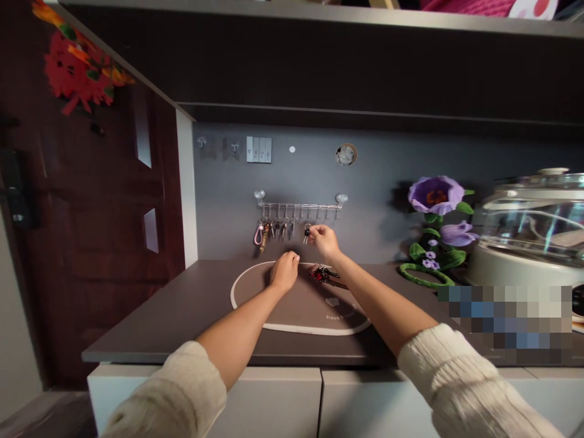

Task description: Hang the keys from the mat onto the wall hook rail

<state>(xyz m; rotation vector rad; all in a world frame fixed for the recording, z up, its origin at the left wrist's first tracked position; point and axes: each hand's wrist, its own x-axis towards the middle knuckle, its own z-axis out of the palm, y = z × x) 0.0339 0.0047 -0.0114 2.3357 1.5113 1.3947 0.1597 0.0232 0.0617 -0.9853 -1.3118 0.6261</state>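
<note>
A metal hook rail point(298, 205) is stuck to the grey wall above the counter, and several keys point(274, 228) hang from its left hooks. My right hand point(325, 239) is raised to the rail and pinches a small dark key point(306, 232) that dangles at one hook. My left hand point(283, 272) rests lower, over the oval mat point(301, 313), with its fingers curled closed; I cannot see whether anything is in them. A bunch of red and dark keys point(323, 274) lies on the mat just under my right wrist.
Purple artificial flowers point(435, 201) with a green looped stem stand on the counter at the right. A large pot with a glass lid point(529, 228) fills the far right. A dark wooden door point(86, 231) is at the left, with a red ornament point(77, 70) above.
</note>
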